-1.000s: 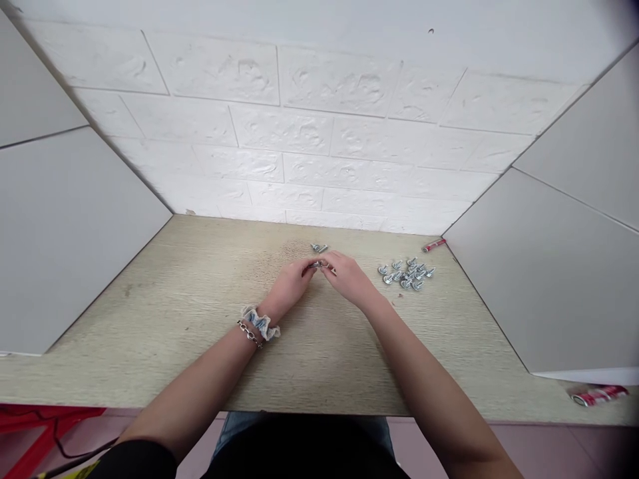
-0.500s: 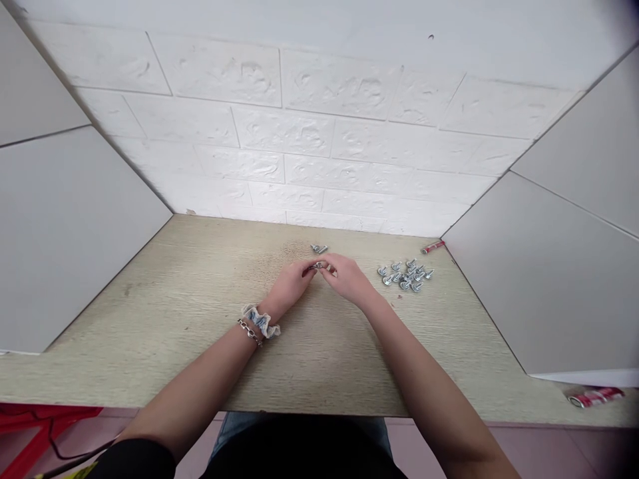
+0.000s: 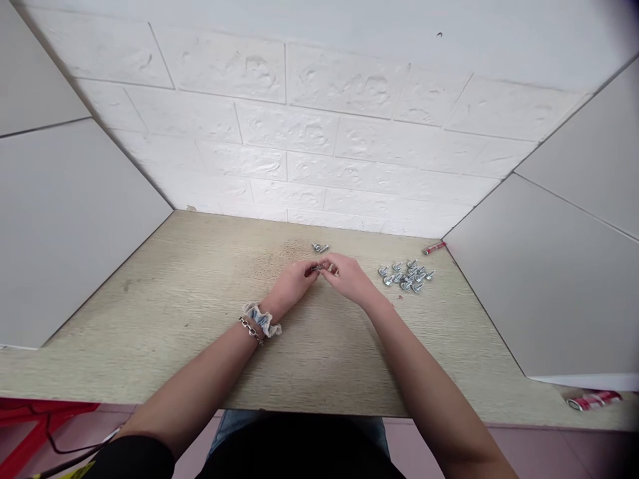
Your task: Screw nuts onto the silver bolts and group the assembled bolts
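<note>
Above the middle of the table, my left hand [image 3: 291, 285] is closed in a pinch around a small silver bolt [image 3: 316, 268]. The fingertips of my right hand [image 3: 346, 277] meet it there, pinched at the bolt's right end. Fingers cover most of the bolt, so any nut or washer on it cannot be made out clearly. Just beyond my fingers lie a few loose silver bolts [image 3: 320, 248]. To the right of my right hand is a pile of several bolts with wide washers [image 3: 407, 276].
A white brick-patterned wall [image 3: 309, 159] closes off the back of the wooden table [image 3: 174, 293]. Grey panels stand at the left [image 3: 94, 226] and right [image 3: 544, 279]. One red cylinder [image 3: 434, 248] lies in the back right corner, another [image 3: 594, 400] near the front right edge.
The bolt has turned slightly between my fingertips, and its shiny end shows less now. Both hands stay in nearly the same place; the view has shifted a little.
</note>
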A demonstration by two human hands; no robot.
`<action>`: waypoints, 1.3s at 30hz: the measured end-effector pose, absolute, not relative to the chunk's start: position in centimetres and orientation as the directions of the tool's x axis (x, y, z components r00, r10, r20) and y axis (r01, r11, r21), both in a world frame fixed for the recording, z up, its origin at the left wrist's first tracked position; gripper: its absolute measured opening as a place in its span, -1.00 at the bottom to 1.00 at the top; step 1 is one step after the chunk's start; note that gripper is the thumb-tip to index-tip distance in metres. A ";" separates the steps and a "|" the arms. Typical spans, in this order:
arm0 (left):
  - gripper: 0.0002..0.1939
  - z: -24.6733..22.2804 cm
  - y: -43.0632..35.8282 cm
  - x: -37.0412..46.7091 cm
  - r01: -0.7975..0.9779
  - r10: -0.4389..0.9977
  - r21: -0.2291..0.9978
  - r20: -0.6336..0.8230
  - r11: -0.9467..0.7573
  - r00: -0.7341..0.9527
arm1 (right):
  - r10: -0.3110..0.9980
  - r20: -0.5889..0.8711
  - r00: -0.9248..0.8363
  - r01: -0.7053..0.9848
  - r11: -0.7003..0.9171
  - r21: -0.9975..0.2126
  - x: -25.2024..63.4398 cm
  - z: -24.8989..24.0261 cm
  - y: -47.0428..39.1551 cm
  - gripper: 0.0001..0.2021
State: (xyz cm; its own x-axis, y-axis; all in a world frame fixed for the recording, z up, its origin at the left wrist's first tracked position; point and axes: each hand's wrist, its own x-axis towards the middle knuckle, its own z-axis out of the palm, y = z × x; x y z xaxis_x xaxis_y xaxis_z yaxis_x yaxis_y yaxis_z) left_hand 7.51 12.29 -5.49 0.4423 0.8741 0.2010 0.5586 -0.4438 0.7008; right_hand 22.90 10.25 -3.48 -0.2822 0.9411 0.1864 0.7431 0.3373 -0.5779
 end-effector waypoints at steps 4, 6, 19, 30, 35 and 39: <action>-0.73 -5.4 12.2 7.6 0.585 0.877 0.683 0.179 -0.437 0.446 | 0.999 0.034 -0.043 0.932 0.052 -0.359 22.7 -3.2 10.1 -0.48; -0.72 -5.4 12.2 7.5 0.595 0.885 0.683 0.172 -0.424 0.434 | 1.000 0.031 0.002 0.938 0.009 -0.345 22.8 -3.0 10.0 -0.45; -0.70 -5.2 12.1 7.6 0.576 0.873 0.689 0.177 -0.440 0.455 | 0.997 0.081 -0.007 0.935 0.035 -0.353 22.7 -3.3 10.0 -0.49; -0.71 -5.4 12.2 7.5 0.587 0.865 0.661 0.208 -0.469 0.457 | 0.987 0.086 -0.137 0.909 0.160 -0.386 22.8 -3.5 10.0 -0.56; -0.72 -5.5 12.2 7.5 0.590 0.867 0.658 0.213 -0.468 0.450 | 0.982 0.107 -0.157 0.839 0.190 -0.510 22.9 -3.3 9.9 -0.66; -0.70 -5.5 12.2 7.5 0.570 0.862 0.669 0.227 -0.476 0.453 | 0.948 0.151 -0.280 0.735 0.313 -0.601 22.8 -3.6 10.1 -0.82</action>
